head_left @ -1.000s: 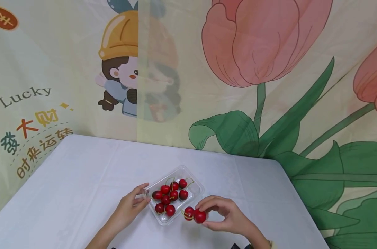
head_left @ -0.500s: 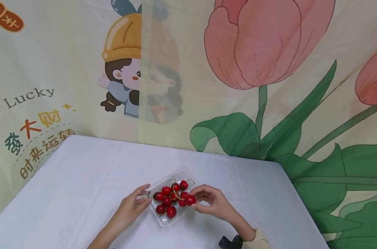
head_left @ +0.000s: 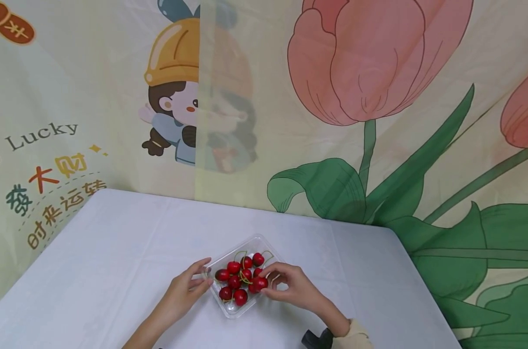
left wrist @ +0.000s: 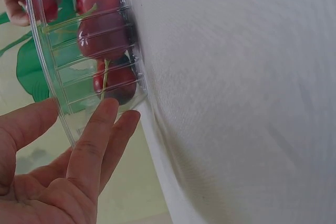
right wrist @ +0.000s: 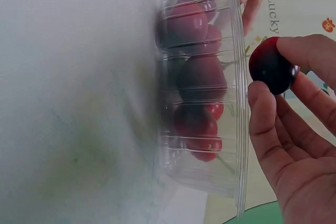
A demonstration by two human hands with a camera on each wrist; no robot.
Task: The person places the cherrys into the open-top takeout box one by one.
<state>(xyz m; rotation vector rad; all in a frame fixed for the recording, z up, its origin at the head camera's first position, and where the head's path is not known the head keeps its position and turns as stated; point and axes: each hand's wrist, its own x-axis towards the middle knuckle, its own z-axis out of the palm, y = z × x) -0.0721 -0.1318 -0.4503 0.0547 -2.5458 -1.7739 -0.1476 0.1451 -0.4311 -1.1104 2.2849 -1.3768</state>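
A clear plastic tray (head_left: 231, 314) of red cherries (head_left: 233, 267) with thin green stems sits on the white tabletop. My left hand (head_left: 181, 294) holds its left corner, thumb and fingers on either side; in the left wrist view the fingers (left wrist: 93, 145) lie against the ribbed wall. Thumb and fingertips of my right hand (head_left: 293, 287) pinch a cherry (right wrist: 270, 66) over the tray's right side, just above rim level in the right wrist view. Beside that cherry in the head view is a second one (head_left: 252, 287), partly hidden, with stems reaching left.
The white-covered table (head_left: 128, 271) extends around the tray. Behind it hangs a printed cloth (head_left: 229, 186) with tulips, a cartoon figure and lettering. A black device (head_left: 317, 339) and a beige sleeve (head_left: 353, 334) are at my right wrist.
My right hand has moved left and away from me, carrying a pair of cherries from beside the tray to over its right side. My left hand has stayed on the corner.
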